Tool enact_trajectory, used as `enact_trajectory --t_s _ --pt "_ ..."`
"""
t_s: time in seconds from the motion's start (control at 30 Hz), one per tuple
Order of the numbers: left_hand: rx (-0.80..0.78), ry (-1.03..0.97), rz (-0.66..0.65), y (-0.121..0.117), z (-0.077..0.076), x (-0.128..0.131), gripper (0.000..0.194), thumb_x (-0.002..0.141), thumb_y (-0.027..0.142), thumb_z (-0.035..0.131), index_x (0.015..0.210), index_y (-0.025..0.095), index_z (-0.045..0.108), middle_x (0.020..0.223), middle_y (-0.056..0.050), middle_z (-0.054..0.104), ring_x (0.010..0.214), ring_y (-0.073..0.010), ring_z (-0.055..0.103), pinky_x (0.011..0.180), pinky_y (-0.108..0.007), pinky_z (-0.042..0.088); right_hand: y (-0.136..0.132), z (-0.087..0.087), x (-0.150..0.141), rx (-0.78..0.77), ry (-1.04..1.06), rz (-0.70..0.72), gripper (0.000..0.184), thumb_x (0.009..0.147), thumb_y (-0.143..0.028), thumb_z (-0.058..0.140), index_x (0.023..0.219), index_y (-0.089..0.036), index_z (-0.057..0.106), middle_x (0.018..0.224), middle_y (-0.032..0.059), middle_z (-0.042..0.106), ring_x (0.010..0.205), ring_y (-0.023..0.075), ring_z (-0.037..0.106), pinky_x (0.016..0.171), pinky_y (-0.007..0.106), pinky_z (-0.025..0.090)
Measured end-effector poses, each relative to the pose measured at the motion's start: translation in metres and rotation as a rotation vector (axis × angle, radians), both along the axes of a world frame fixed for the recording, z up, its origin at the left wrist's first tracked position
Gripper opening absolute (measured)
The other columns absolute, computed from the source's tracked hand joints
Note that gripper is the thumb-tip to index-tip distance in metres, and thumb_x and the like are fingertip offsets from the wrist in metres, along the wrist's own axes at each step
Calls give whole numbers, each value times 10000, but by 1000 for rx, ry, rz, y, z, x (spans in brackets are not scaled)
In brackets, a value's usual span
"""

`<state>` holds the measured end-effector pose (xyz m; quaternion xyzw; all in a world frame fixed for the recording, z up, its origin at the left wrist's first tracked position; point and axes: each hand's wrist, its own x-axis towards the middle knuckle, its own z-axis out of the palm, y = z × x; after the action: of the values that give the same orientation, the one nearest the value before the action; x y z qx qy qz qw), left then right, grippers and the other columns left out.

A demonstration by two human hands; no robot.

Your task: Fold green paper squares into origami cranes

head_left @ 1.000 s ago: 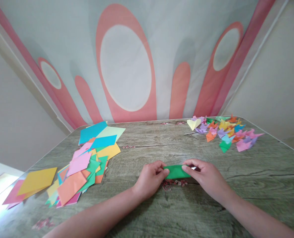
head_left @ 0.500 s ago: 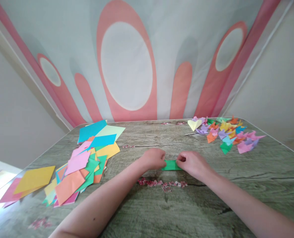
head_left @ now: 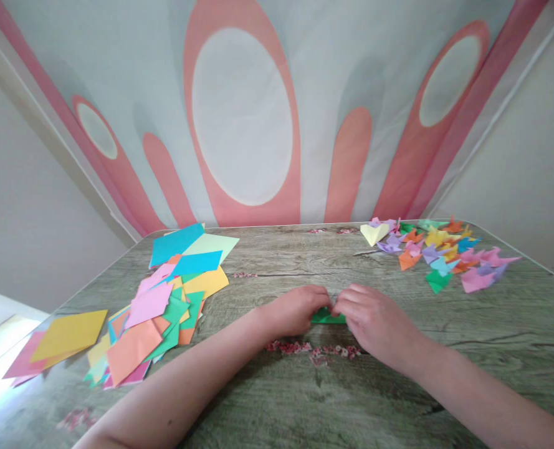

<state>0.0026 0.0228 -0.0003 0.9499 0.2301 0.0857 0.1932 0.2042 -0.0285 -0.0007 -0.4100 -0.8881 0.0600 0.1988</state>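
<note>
A folded strip of green paper (head_left: 328,318) lies on the wood-grain table in front of me, mostly covered by my hands. My left hand (head_left: 303,308) is closed at the strip's left part, its fingertips curled onto the paper's upper edge. From the other side, my right hand (head_left: 367,315) has its fingers bent down onto the strip's right part. The fingertips of both hands nearly meet over the middle. How the paper is folded beneath them is hidden.
Loose paper sheets of several colours lie in an overlapping pile (head_left: 164,312) on the left, beside yellow and pink sheets (head_left: 68,337). Small folded paper figures (head_left: 440,249) cluster at the back right, with a cream folded heart (head_left: 374,234). A patterned wall hanging (head_left: 242,112) stands behind.
Both hands have come closer together over the green strip, the right one now reaching further over it. Less of the paper shows between them. The camera view has shifted slightly.
</note>
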Motion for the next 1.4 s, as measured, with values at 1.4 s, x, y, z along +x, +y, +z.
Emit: enact_trajectory --t_s 1.4 --pt "-42 -58 102 -11 2 -1 255 807 127 575 1053 162 632 1004 -58 628 965 -193 589 888 -274 451 -11 -14 30 61 -123 143 233 886 -70 514 884 -204 705 817 34 662 815 188 549 742 341 362"
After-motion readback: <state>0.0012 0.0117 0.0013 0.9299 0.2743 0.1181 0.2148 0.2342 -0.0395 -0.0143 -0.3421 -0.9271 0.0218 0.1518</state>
